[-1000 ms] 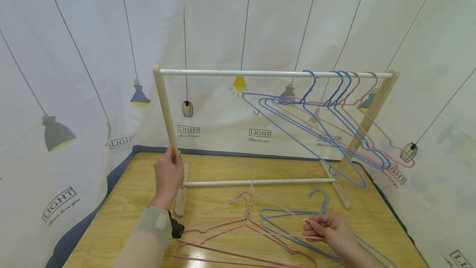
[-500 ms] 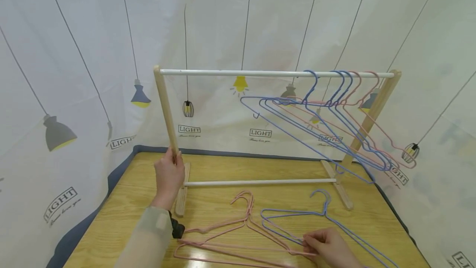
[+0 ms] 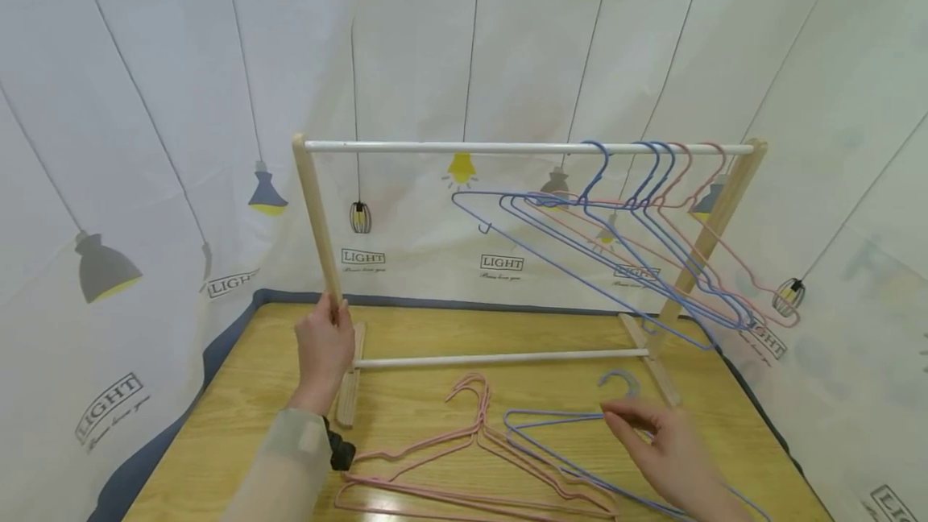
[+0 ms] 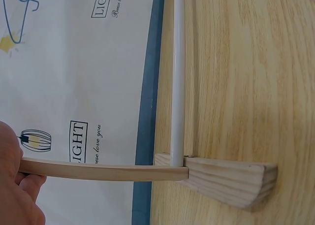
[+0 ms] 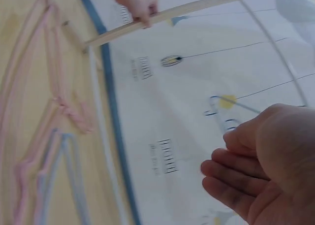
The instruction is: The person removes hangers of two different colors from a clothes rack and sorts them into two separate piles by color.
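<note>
Gripping the left post (image 3: pixel 315 220) of the rack: left hand (image 3: pixel 324 342), fingers and thumb closed round the wood on its lower half, above the left foot (image 3: pixel 349 393). Grasp confirmed in the left wrist view. Sleeve (image 3: pixel 279 466) pale; black device (image 3: pixel 341 451) at the wrist.

Right hand (image 3: pixel 660 441): released, fingers loosely bent. Seen from the head, it overlaps the blue hangers on the surface, partly hiding them; contact with them cannot be told. Right wrist view slightly blurred.

Rack: upright on the wooden surface (image 3: pixel 246 393), white upper rail (image 3: pixel 435 147) running between left post and right post (image 3: pixel 738 188), white lower rail (image 3: pixel 500 359) near the feet.

Hung on upper rail, all toward its right end: three blue hangers (image 3: pixel 598 176), then two pink hangers (image 3: pixel 722 163) nearest the right post. Leftmost blue one stands somewhat apart from the other two, whose hooks sit close together. Bodies overlap as seen from the head.

Lying on the surface in front of the rack: a stack of pink hangers (image 3: pixel 481 419), hooks pointing toward the lower rail, exact count unclear; to their right, blue hangers (image 3: pixel 551 412), also hook-end toward the rack. The two groups overlap at their adjoining edges.

Behind: pale backdrop (image 3: pixel 406 63) printed with hanging lamps and the word LIGHT.
</note>
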A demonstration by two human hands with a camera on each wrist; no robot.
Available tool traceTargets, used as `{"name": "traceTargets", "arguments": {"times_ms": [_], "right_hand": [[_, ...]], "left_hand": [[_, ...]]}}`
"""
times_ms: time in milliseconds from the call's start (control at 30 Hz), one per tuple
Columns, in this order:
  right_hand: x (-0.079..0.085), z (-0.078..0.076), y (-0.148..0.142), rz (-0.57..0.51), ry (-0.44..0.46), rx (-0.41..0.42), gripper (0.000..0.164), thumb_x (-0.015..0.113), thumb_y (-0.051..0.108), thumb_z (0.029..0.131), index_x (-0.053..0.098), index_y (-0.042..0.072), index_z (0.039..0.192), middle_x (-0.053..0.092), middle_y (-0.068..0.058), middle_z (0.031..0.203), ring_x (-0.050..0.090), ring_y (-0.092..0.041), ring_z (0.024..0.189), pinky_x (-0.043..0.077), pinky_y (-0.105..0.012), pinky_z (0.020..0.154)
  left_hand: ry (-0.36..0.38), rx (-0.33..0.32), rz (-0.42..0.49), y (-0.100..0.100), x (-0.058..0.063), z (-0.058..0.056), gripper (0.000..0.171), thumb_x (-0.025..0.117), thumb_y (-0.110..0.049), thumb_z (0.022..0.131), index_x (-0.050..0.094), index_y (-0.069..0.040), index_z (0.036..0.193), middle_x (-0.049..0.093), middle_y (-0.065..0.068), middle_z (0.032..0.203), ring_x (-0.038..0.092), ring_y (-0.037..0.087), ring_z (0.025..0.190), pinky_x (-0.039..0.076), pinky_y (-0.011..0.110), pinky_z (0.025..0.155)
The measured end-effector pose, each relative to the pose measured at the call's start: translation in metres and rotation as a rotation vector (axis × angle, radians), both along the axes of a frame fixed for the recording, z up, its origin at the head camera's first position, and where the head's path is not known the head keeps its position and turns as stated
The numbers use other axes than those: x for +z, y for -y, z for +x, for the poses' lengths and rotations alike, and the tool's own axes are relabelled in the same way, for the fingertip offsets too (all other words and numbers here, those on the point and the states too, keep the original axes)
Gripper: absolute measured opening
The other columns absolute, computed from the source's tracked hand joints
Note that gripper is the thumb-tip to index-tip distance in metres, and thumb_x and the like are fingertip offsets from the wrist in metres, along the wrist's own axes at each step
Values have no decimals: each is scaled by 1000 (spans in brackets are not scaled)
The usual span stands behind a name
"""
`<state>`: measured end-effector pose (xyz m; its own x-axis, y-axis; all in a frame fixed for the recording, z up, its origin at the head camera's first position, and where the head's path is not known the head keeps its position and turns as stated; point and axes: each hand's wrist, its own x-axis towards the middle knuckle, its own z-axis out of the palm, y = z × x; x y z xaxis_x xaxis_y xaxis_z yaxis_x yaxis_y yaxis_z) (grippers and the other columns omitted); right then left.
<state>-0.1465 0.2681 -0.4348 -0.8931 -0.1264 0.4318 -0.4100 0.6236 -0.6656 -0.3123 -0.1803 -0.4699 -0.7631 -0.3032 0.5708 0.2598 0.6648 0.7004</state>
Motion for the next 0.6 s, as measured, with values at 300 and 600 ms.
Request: {"name": "traceTargets", "arguments": {"times_ms": [300,600], "right_hand": [[57,-21,-26,-137,-451,-56,31,75,-28,79,77,-9,104,79,-14,103,72,1,96,52,-14,86],[53,-50,-69,-264,-526,-367,29,77,-20,83,77,-10,110,78,-14,110,71,2,97,52,-12,84]], "left_hand": [[-3,-13,1,1,0,0,12,63,-6,107,64,1,97,68,19,75,53,26,53,43,36,47],[-25,-9,2,2,0,0,9,65,-4,105,65,2,98,70,20,77,56,27,55,46,38,48]]}}
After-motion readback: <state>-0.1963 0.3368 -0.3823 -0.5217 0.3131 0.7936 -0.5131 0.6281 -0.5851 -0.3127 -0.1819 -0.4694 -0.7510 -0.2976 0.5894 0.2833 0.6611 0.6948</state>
